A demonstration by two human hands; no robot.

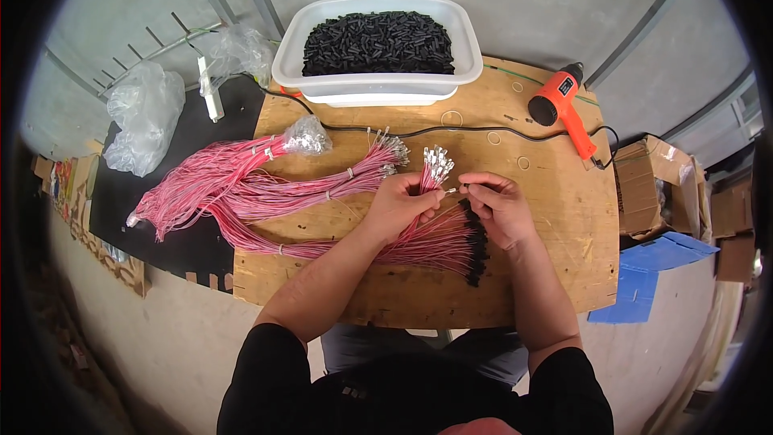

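My left hand [405,203] is closed around a bunch of pink wires [431,181], whose pale metal terminals fan out above the fist. Close beside it, my right hand [495,205] pinches a small black sleeve [465,188] between thumb and fingertips. One terminal [451,191] sticks out from the left fingers toward that sleeve; whether the two touch is too small to tell. Below both hands, many wires spread over the table and end in black sleeves [475,250]. Further pink wire bundles [282,189] lie to the left, one with its terminals wrapped in a clear bag [307,135].
A white tub [475,64] of loose black sleeves stands at the back of the wooden table [564,234]. An orange heat gun [568,109] lies at the right, its black cable crossing behind the hands. Rubber bands [452,118] are scattered about. Cardboard boxes [640,193] stand at far right.
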